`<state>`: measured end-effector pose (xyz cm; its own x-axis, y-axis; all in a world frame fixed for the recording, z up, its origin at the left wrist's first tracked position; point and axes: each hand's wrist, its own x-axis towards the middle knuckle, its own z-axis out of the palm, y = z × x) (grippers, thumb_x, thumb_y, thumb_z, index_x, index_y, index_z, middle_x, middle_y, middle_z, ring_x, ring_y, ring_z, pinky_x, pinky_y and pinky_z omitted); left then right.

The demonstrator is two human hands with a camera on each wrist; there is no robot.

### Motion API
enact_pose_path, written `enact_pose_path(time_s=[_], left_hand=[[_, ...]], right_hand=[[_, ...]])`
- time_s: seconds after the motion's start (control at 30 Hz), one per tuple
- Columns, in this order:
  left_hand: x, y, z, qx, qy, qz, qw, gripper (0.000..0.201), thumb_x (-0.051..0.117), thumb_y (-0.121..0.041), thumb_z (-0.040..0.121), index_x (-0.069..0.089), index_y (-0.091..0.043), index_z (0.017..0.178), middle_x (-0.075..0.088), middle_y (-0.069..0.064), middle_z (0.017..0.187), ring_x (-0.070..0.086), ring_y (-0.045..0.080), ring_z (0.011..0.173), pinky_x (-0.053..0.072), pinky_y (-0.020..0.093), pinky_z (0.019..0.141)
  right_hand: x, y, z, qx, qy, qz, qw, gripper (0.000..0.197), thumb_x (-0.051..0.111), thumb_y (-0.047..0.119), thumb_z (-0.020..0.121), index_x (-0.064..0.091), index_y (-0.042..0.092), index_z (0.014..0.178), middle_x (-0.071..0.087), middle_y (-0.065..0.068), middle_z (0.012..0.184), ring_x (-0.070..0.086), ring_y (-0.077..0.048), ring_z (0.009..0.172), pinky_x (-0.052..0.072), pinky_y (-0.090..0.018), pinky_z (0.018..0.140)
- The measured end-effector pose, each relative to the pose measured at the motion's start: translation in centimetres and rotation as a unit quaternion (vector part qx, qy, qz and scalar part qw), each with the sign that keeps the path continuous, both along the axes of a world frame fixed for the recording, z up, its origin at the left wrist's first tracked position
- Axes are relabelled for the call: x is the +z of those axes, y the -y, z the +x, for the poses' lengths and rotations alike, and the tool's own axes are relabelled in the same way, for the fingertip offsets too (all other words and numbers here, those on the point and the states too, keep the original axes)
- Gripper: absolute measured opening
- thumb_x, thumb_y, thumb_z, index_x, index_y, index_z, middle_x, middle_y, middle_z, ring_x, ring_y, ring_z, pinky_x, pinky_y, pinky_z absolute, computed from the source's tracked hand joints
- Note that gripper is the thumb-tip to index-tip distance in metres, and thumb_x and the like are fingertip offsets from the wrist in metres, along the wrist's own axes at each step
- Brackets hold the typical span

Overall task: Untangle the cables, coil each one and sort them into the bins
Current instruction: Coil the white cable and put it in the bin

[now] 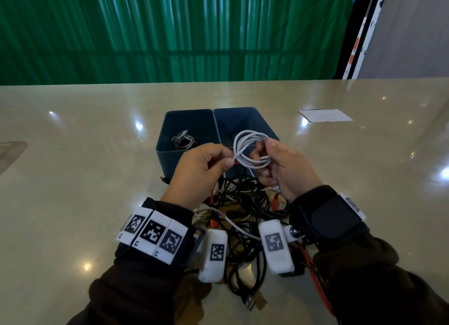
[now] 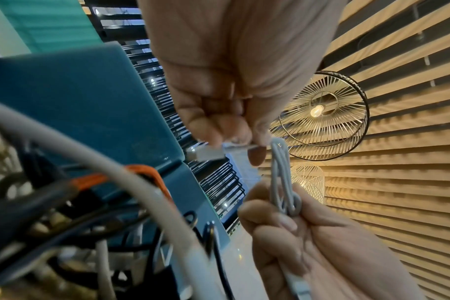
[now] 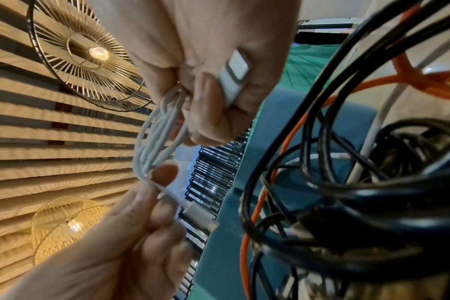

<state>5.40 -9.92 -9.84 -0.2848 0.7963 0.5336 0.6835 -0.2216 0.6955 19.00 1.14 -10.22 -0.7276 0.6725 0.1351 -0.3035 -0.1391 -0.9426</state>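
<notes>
While the right hand (image 1: pixel 284 171) clasps the coiled white cable (image 1: pixel 250 151), the left hand (image 1: pixel 199 171) pinches its loose end between thumb and forefinger.

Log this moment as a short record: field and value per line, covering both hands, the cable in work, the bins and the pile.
left hand: pinches the free end of the white cable
right hand: grips the white cable's coiled loops
left bin: holds one coiled pale cable
right bin: contents hidden behind the hands
cable pile: black, white and orange cables tangled on the table, in front of the bins
</notes>
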Motion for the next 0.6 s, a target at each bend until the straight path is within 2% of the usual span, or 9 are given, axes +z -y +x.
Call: enact_pose_path(time_s=[0.07, 0.17, 0.27, 0.33, 0.4, 0.47, 0.53, 0.6], left_hand=[[-0.2, -0.1, 0.1, -0.001, 0.067, -0.033, 0.997, 0.031, 0.052, -0.005, 0.094, 0.064, -0.03, 0.079, 0.055, -0.011, 0.062, 0.049, 0.001, 0.055, 0.043, 0.015, 0.058], [-0.4, -0.3, 0.6, -0.017, 0.147, -0.065, 0.987, 0.03, 0.04, 0.001, 0.097, 0.066, -0.012, 0.094, 0.059, -0.003, 0.069, 0.056, 0.009, 0.06, 0.05, 0.023, 0.064], [-0.3, -0.4, 1.0, -0.06, 0.206, -0.076, 0.974, 0.034, 0.042, 0.012, 0.09, 0.065, -0.012, 0.099, 0.062, 0.003, 0.08, 0.059, 0.007, 0.07, 0.052, 0.02, 0.071], [-0.2, -0.3, 1.2, -0.085, 0.24, -0.08, 0.964, 0.028, 0.049, 0.008, 0.089, 0.065, -0.011, 0.101, 0.065, 0.005, 0.084, 0.06, 0.008, 0.075, 0.052, 0.018, 0.071], [-0.3, -0.2, 1.6, -0.072, 0.252, -0.076, 0.962, 0.014, 0.056, -0.006, 0.091, 0.067, -0.01, 0.098, 0.066, 0.0, 0.078, 0.061, 0.008, 0.071, 0.052, 0.02, 0.07], [-0.5, -0.4, 1.7, -0.019, 0.242, -0.067, 0.968, 0.014, 0.058, -0.016, 0.092, 0.069, -0.008, 0.086, 0.064, -0.002, 0.064, 0.06, 0.012, 0.064, 0.053, 0.031, 0.07], [-0.8, -0.8, 1.6, 0.027, 0.233, -0.064, 0.97, 0.021, 0.056, -0.017, 0.093, 0.068, -0.006, 0.08, 0.063, 0.002, 0.06, 0.061, 0.02, 0.063, 0.054, 0.042, 0.073], [-1.0, -1.0, 1.8, 0.047, 0.235, -0.059, 0.969, 0.02, 0.055, -0.016, 0.094, 0.069, -0.012, 0.08, 0.066, 0.009, 0.065, 0.064, 0.029, 0.067, 0.054, 0.047, 0.075]], right_hand=[[0.0, 0.2, -0.2, 0.003, -0.005, 0.013, 1.0, 0.027, 0.027, 0.021, 0.102, 0.045, 0.011, 0.085, 0.052, 0.001, 0.067, 0.033, -0.007, 0.047, 0.019, -0.018, 0.039], [-0.2, 0.8, -0.6, -0.018, 0.012, 0.068, 0.997, 0.026, 0.028, 0.018, 0.103, 0.045, 0.009, 0.086, 0.05, -0.002, 0.074, 0.034, -0.007, 0.05, 0.022, -0.016, 0.039], [-0.4, 1.0, -0.9, -0.048, 0.03, 0.128, 0.99, 0.027, 0.029, 0.018, 0.103, 0.045, 0.007, 0.085, 0.049, 0.001, 0.069, 0.034, -0.006, 0.049, 0.026, -0.015, 0.037], [-0.4, 0.9, -0.9, -0.058, 0.042, 0.153, 0.986, 0.026, 0.029, 0.018, 0.103, 0.045, 0.007, 0.085, 0.047, 0.001, 0.064, 0.033, -0.006, 0.048, 0.027, -0.015, 0.038], [-0.5, 0.8, -0.8, -0.052, 0.058, 0.183, 0.98, 0.024, 0.03, 0.017, 0.103, 0.046, 0.009, 0.087, 0.044, -0.007, 0.07, 0.034, -0.006, 0.05, 0.028, -0.015, 0.039], [-0.7, 0.8, -0.9, -0.032, 0.079, 0.218, 0.972, 0.021, 0.032, 0.017, 0.102, 0.046, 0.013, 0.088, 0.042, -0.01, 0.078, 0.036, -0.006, 0.054, 0.031, -0.015, 0.042], [-1.0, 0.7, -1.0, -0.019, 0.102, 0.264, 0.959, 0.019, 0.034, 0.017, 0.102, 0.047, 0.019, 0.089, 0.043, -0.009, 0.081, 0.037, -0.007, 0.059, 0.033, -0.015, 0.046], [-1.2, 0.5, -1.1, -0.032, 0.122, 0.313, 0.941, 0.018, 0.036, 0.018, 0.101, 0.046, 0.024, 0.087, 0.043, -0.002, 0.077, 0.037, -0.007, 0.062, 0.033, -0.017, 0.053]])
